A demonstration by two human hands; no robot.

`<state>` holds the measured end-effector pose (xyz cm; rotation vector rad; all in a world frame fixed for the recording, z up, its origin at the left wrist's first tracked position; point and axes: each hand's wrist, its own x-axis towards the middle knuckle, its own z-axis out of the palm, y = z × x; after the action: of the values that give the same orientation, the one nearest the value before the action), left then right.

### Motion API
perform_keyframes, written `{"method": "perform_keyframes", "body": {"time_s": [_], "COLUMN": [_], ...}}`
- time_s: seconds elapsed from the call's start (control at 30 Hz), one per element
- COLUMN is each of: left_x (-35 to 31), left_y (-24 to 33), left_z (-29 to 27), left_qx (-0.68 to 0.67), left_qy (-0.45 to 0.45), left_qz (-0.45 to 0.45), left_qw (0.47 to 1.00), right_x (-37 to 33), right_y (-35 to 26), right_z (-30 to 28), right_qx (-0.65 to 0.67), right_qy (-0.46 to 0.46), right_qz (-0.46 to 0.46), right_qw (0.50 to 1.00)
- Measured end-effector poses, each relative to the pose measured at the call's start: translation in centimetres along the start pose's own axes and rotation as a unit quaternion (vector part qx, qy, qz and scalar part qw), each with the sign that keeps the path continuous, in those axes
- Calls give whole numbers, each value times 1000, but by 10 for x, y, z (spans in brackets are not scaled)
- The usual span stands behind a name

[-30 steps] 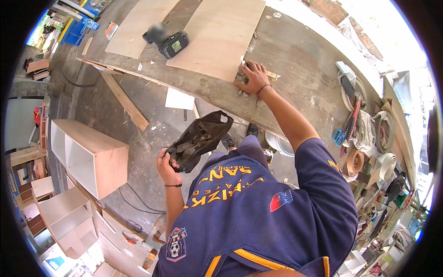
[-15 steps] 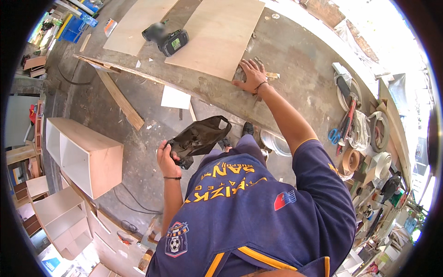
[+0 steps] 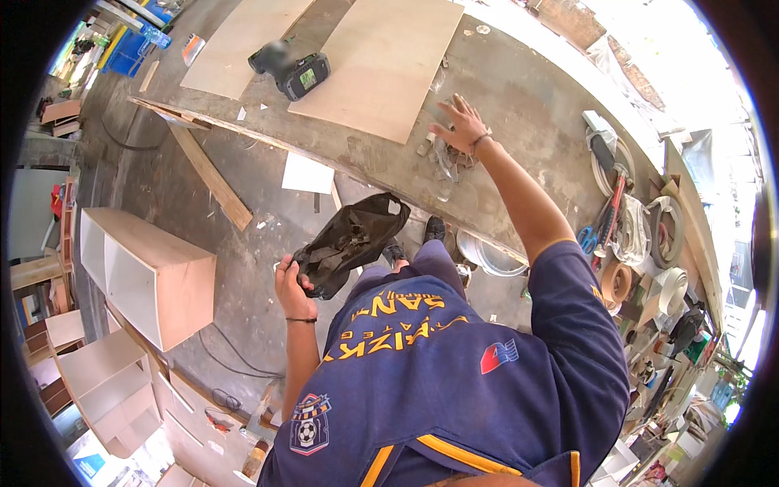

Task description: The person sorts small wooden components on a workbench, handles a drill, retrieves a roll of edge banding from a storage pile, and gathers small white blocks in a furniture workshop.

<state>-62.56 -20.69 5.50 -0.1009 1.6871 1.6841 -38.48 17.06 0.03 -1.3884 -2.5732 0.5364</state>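
Note:
A black plastic bag hangs in front of my body with its mouth facing up. Pale scraps show inside it. My left hand is closed on the bag's near left edge, and the bag's far end touches or lies close to the edge of the worktable. Over the tabletop my right hand is open, its fingers spread and holding nothing. Just below and beside it lies a small heap of scraps and debris, close to the corner of a thin plywood sheet.
A cordless power tool rests across two plywood sheets. Red-handled cutters, blue-handled scissors and edging rolls crowd the right side. A white-lined wooden cabinet and a plank are on the floor at left.
My right hand has shifted right and lifted off the scraps, which now lie gathered nearer the table's front edge. The bag has opened wider in my left hand.

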Motion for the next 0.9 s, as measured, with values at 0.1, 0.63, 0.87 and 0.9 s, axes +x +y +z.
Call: {"method": "perform_keyframes", "body": {"time_s": [0.1, 0.63, 0.87, 0.9], "left_x": [1, 6, 7, 6], "left_y": [-1, -10, -8, -8], "left_z": [-1, 5, 7, 9], "left_qx": [1, 16, 11, 12], "left_qy": [-7, -33, -30, -29], "left_qz": [11, -3, 5, 5], "left_qw": [1000, 999, 999, 999], "right_x": [-2, -77, -76, -74], "right_y": [-22, -19, -16, -15], "right_z": [5, 13, 20, 19], "right_qx": [-45, -72, -48, -45], "right_qy": [-76, 40, 96, 96], "right_qz": [-56, -222, -193, -192], "right_qw": [994, 972, 975, 976]}}
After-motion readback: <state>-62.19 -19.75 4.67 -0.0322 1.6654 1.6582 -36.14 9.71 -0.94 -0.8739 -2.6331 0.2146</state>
